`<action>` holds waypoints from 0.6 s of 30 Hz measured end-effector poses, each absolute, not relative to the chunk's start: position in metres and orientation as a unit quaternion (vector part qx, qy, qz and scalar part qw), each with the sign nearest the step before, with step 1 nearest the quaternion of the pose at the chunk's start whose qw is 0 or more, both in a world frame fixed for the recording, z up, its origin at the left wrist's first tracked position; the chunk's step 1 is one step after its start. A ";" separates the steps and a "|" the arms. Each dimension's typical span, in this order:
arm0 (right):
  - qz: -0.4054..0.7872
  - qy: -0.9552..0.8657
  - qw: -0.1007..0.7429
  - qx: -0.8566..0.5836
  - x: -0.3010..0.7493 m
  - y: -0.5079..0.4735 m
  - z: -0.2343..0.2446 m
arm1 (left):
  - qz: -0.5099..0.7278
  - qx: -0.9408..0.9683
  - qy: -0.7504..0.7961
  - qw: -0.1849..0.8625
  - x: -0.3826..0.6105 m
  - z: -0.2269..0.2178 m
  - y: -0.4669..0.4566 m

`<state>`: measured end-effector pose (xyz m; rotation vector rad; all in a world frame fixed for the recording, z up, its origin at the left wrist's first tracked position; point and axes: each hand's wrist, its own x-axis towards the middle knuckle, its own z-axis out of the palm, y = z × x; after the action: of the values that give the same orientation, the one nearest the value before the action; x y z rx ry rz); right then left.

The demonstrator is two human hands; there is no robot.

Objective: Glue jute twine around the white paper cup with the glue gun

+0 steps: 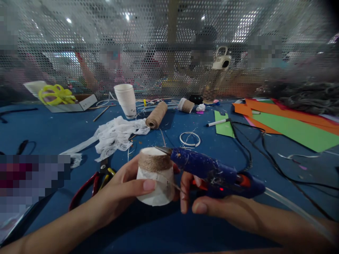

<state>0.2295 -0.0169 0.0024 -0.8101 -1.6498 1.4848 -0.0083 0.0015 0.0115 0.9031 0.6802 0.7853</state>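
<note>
My left hand [124, 187] is closed round an upside-down white paper cup [156, 176] whose upper part is wound with brown jute twine. My right hand [212, 204] grips a blue hot glue gun [212, 173] with an orange trigger and a clear glue stick sticking out behind. The gun's metal nozzle touches the twine band near the cup's top edge. A loose twine end trails between the cup and my right fingers. Both hands are low in the middle of the view, above the blue table [53, 134].
Red-handled pliers [92, 183] and white lace [113, 135] lie left of the cup. A jute roll [156, 115], a stack of white cups [125, 99], a marker [218, 122], coloured paper sheets [291, 123] and black cables [265, 151] lie farther back. A perforated metal screen [169, 53] closes the far edge.
</note>
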 end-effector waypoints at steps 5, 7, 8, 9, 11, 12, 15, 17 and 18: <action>0.599 -0.614 0.399 -0.323 0.229 -0.014 0.002 | 0.376 0.428 0.311 0.761 -0.012 0.006 0.003; 0.568 -0.592 0.429 -0.379 0.228 -0.011 -0.001 | 0.367 0.432 0.309 0.763 -0.014 0.005 0.003; 0.550 -0.582 0.439 -0.407 0.228 -0.009 -0.003 | 0.359 0.436 0.302 0.768 -0.014 0.004 0.003; 0.532 -0.574 0.450 -0.429 0.227 -0.007 -0.004 | 0.350 0.440 0.294 0.773 -0.015 0.004 0.003; 0.511 -0.571 0.462 -0.447 0.225 -0.003 -0.005 | 0.333 0.446 0.288 0.779 -0.015 0.004 0.003; 0.508 -0.576 0.460 -0.445 0.224 -0.002 -0.005 | 0.326 0.450 0.288 0.780 -0.015 0.004 0.003; 0.513 -0.600 0.438 -0.430 0.220 0.001 -0.004 | 0.312 0.457 0.285 0.783 -0.015 0.004 0.004; 0.516 -0.610 0.429 -0.422 0.219 0.001 -0.002 | 0.299 0.458 0.272 0.791 -0.015 0.005 0.003; 0.514 -0.613 0.426 -0.422 0.219 0.001 -0.002 | 0.290 0.460 0.266 0.796 -0.016 0.005 0.003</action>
<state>0.2190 0.0008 -0.0020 -1.0540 -1.5331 1.2853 -0.0158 0.0030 0.0053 0.9870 0.5719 0.6230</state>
